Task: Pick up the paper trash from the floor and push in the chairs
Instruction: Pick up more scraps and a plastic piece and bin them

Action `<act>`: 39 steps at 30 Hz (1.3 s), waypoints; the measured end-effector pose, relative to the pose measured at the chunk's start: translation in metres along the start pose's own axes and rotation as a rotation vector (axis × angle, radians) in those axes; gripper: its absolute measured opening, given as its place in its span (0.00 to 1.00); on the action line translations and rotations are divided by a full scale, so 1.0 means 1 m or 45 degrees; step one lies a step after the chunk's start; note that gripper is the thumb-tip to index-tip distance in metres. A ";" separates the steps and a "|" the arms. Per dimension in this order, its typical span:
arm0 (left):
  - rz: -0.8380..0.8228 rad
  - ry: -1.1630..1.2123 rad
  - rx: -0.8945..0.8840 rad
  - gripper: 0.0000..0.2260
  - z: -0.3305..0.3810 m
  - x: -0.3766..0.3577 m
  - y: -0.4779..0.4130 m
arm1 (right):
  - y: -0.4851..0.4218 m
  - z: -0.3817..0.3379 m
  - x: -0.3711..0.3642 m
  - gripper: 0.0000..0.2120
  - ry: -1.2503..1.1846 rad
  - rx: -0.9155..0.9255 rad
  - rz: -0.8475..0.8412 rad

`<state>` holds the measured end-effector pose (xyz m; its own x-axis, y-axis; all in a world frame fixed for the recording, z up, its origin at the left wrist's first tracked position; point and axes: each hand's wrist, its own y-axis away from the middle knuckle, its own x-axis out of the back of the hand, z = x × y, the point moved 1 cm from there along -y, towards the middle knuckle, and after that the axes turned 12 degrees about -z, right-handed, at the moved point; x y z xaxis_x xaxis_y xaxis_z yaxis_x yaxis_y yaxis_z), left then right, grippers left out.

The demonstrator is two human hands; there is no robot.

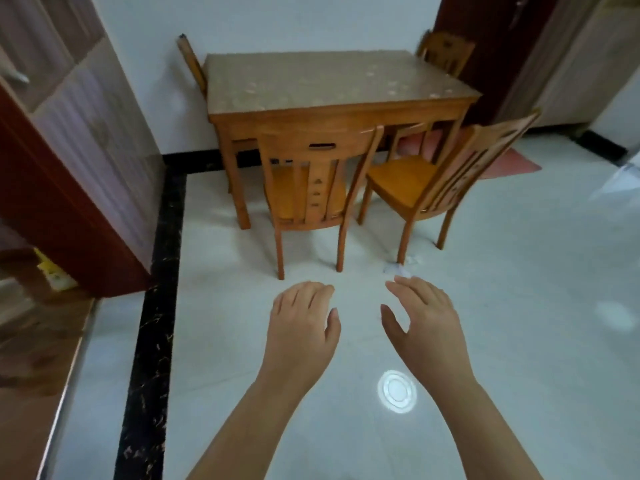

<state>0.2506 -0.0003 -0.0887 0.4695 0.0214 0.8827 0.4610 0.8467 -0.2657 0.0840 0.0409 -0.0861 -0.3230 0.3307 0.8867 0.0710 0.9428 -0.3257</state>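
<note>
A pale, glossy tiled floor (242, 358) edged by a black border strip (156, 306) runs up to a wooden table (339, 110) set against a white wall, with a red mat (512, 161) lying beyond it on the right. Two chairs sit tucked at the far side and left end, while the two nearer ones stand out from the table: the straight chair (311, 174) faces it squarely with its seat partly clear of the edge, and the angled chair (433, 181) is turned askew, well out from the corner. The paper trash (398, 270), a small whitish crumpled scrap, lies on the floor right at the foot of the angled chair's nearest leg. The left hand (301, 323) and right hand (426, 327) are both held out ahead, palms down, fingers loosely spread and holding nothing. The right hand's fingertips appear just short of the paper, though the hand looks to be well above the floor. This reads as the opening step, the approach to the pickup, with neither chair pushed in yet. The next move probably calls for bending low and lowering the right hand to pinch the scrap beside the leg. A thin scrap on slick tile may slide rather than lift.
</note>
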 end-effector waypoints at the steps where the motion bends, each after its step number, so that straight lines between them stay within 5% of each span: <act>1: -0.013 0.001 -0.028 0.17 0.011 -0.008 -0.015 | -0.004 0.017 0.006 0.15 0.009 -0.028 0.020; 16: -0.224 0.040 -0.175 0.15 0.076 -0.131 -0.201 | -0.088 0.201 0.019 0.13 0.142 -0.268 0.093; 30: -0.294 0.006 -0.103 0.11 0.067 -0.223 -0.431 | -0.277 0.339 -0.017 0.13 0.135 -0.283 0.001; 39: -0.432 0.048 0.086 0.14 0.081 -0.289 -0.495 | -0.333 0.437 -0.045 0.16 0.087 -0.192 -0.156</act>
<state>-0.1745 -0.3824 -0.1812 0.3260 -0.2859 0.9011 0.5452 0.8356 0.0678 -0.3381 -0.3063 -0.1606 -0.2732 0.2101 0.9387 0.1770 0.9702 -0.1656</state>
